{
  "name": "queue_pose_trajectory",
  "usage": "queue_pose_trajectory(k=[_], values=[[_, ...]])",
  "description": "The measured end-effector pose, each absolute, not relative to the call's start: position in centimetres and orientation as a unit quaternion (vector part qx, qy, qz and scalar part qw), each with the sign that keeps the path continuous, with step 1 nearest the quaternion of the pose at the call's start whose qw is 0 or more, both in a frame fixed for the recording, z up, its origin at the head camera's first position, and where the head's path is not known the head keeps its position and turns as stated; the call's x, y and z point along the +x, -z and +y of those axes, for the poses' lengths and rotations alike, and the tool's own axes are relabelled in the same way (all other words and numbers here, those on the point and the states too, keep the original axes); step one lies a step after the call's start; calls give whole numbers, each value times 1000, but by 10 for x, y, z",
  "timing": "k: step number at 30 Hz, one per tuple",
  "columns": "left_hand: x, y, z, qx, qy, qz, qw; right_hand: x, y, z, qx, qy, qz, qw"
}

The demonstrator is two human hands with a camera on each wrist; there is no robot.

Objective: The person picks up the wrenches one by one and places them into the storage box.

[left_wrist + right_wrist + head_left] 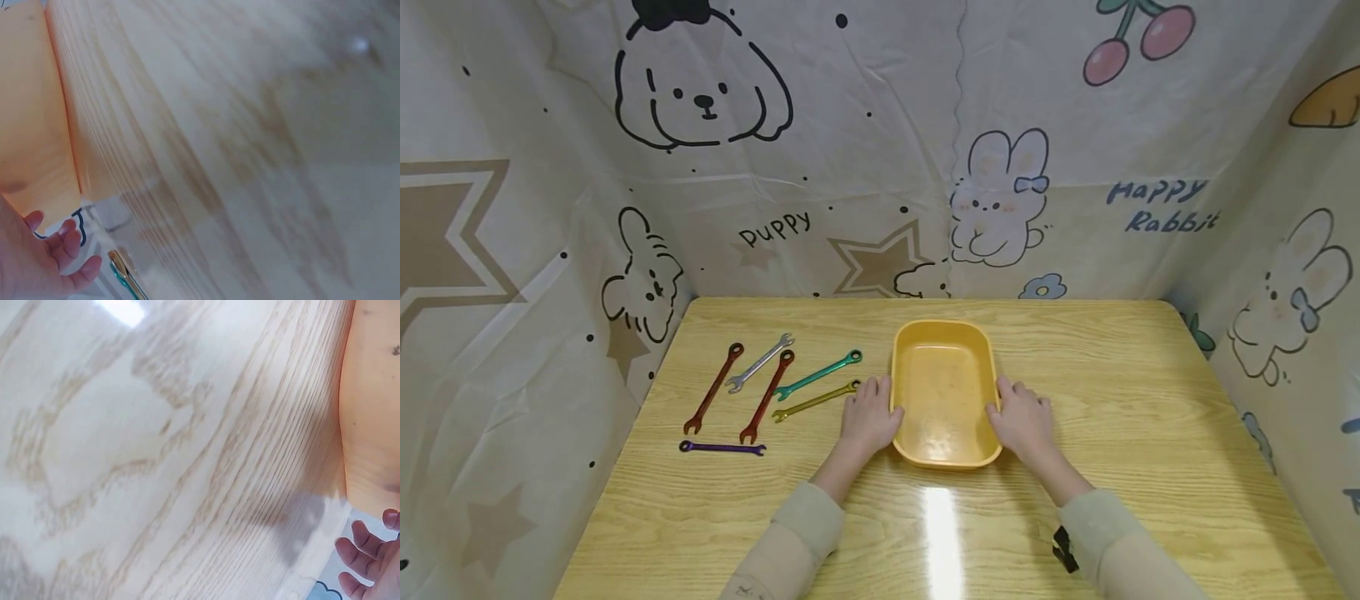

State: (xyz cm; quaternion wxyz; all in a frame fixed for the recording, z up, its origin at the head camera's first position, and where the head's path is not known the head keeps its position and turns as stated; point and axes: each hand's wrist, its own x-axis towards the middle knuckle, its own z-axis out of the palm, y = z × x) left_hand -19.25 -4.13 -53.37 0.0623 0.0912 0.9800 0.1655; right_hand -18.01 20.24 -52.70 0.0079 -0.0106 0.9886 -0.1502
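Note:
A yellow plastic tray point(943, 392) with rounded corners lies on the wooden table, its inside bare. My left hand point(871, 417) grips its left side, thumb at the rim and fingers along the outside. On the opposite side, my right hand point(1024, 419) holds the rim in the same way. Beside the left fingers is a gold wrench point(816, 402). In the left wrist view, the left hand point(47, 256) has loosely bent fingers near the tray wall point(31, 119). The right wrist view shows the right hand point(372, 553) at the tray's other wall point(372, 412), partly cut off.
Left of the tray lie a green wrench point(818, 375), two red wrenches point(713, 390), a silver wrench point(760, 363) and a purple wrench point(722, 448). Patterned cloth point(880, 150) hangs around the table point(1112, 383) at the back and sides.

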Motion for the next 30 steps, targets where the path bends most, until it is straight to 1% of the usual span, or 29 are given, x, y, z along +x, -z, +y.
queue_pose_trajectory(k=[10, 30], values=[[-188, 536, -49, 96, -175, 978, 61, -178, 525, 196, -12, 140, 990, 5], [-187, 535, -51, 98, -165, 981, 41, -178, 528, 193, -13, 142, 990, 10]])
